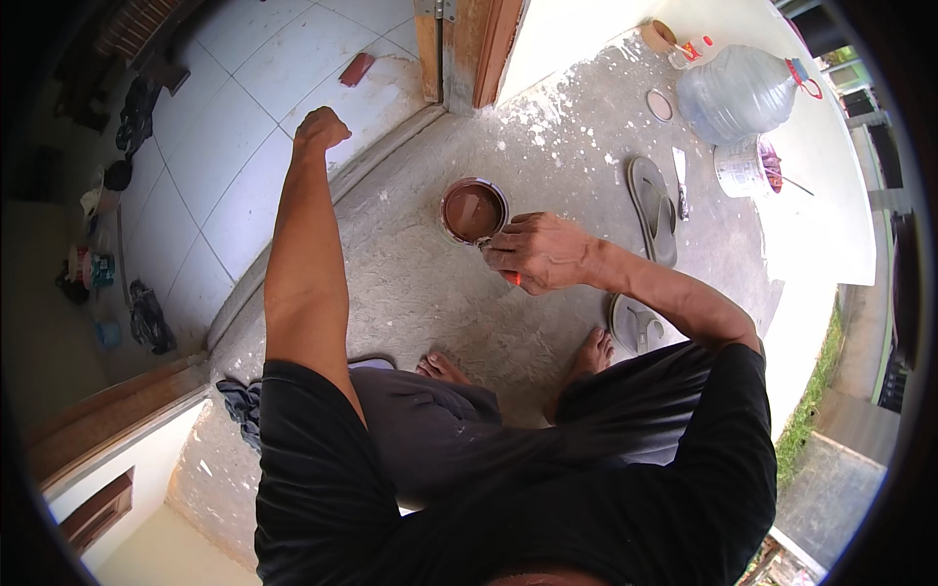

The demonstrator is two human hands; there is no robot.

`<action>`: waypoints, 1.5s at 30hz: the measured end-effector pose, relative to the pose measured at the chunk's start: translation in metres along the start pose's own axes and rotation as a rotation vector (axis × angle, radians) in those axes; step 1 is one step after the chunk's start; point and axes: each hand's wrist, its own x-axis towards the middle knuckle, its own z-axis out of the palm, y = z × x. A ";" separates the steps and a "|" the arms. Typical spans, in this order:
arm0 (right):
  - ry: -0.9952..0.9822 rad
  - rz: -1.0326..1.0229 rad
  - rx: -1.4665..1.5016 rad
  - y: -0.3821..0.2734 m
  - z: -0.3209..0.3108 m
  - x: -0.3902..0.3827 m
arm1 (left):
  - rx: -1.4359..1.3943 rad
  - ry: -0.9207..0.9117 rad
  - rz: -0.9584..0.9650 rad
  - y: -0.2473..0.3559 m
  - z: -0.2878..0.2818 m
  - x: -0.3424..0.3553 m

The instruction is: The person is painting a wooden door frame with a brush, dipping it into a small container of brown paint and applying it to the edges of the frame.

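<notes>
An open round can (pixel 444 217) of brown paint stands on the rough concrete floor in front of me. My right hand (pixel 537 252) is closed at the can's right rim, its fingers curled together. A small bright orange bit shows beneath the fingers; the rest of what they grip is hidden. Stretched far forward, my left hand (pixel 320 129) is closed above the doorway's white tiles. Its fingers are turned away, so anything inside them cannot be seen. A reddish-brown block (pixel 357 69) lies on the tiles beyond that hand.
A raised sill (pixel 391 146) divides tiles from concrete. To the right are grey sandals (pixel 653 210), a scraper-like tool (pixel 681 184), a round lid (pixel 660 105), a tape roll (pixel 659 37), a large clear water bottle (pixel 738 96) and a white paint-stained bucket (pixel 740 168). Dark bags (pixel 149 317) lie indoors.
</notes>
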 end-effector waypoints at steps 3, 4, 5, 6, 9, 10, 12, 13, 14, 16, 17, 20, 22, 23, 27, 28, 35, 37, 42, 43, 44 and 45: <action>0.039 0.020 0.054 -0.002 -0.004 -0.002 | -0.016 -0.089 -0.053 0.007 -0.006 0.000; 0.075 0.053 0.083 -0.002 -0.012 0.000 | -0.008 -0.085 -0.059 0.004 -0.006 -0.001; 0.111 0.087 0.112 -0.001 -0.016 0.002 | -0.001 -0.081 -0.065 0.001 -0.006 -0.002; 0.170 0.145 0.137 0.004 -0.017 0.000 | 0.004 -0.075 -0.063 0.002 -0.007 -0.002; 0.300 0.380 0.196 0.014 -0.017 -0.003 | 0.001 -0.063 -0.072 0.004 -0.007 -0.003; 0.311 0.500 0.206 0.015 -0.017 -0.003 | 0.005 -0.056 -0.073 0.005 -0.007 -0.004; 0.339 0.684 0.216 0.018 -0.014 -0.005 | 0.012 -0.043 -0.074 0.007 -0.006 -0.005; 0.357 0.747 0.216 0.023 -0.008 -0.009 | 0.010 -0.039 -0.069 0.007 -0.006 -0.004; 0.375 0.812 0.215 0.027 -0.005 -0.013 | 0.008 -0.035 -0.063 0.007 -0.007 -0.004; 0.365 0.874 0.230 0.029 -0.012 -0.013 | -0.004 -0.043 -0.066 0.003 -0.006 -0.005; 0.360 0.905 0.237 0.028 -0.016 -0.013 | -0.016 -0.053 -0.072 0.001 -0.006 -0.004; 0.343 0.921 0.189 0.021 -0.030 -0.006 | -0.012 -0.061 -0.055 0.001 -0.003 -0.002; 0.380 0.801 0.109 0.015 -0.030 -0.005 | -0.008 -0.055 -0.042 0.003 -0.003 -0.001; 0.397 0.739 0.071 0.012 -0.028 -0.005 | -0.011 -0.054 -0.043 0.004 -0.003 -0.001; 0.352 0.351 -0.022 0.004 0.002 0.000 | 0.014 -0.036 -0.029 0.000 -0.004 0.001; 0.338 0.323 -0.031 0.001 0.011 0.002 | 0.007 -0.037 -0.037 0.004 -0.004 0.001; 0.292 0.331 0.091 -0.012 0.019 0.012 | 0.016 -0.021 -0.027 -0.004 -0.004 -0.002; 0.343 0.394 0.125 -0.007 0.005 0.007 | 0.009 -0.030 -0.026 0.001 -0.005 -0.003; 0.386 0.757 0.271 0.005 -0.021 0.006 | -0.005 -0.057 -0.065 0.006 -0.007 0.000; 0.362 0.841 0.285 0.010 -0.019 0.003 | -0.003 -0.058 -0.062 0.007 -0.006 0.001; 0.337 0.926 0.299 0.013 -0.017 0.000 | 0.000 -0.059 -0.059 0.008 -0.004 0.000; 0.352 0.922 0.271 0.017 -0.014 -0.004 | 0.003 -0.056 -0.054 0.010 -0.005 0.001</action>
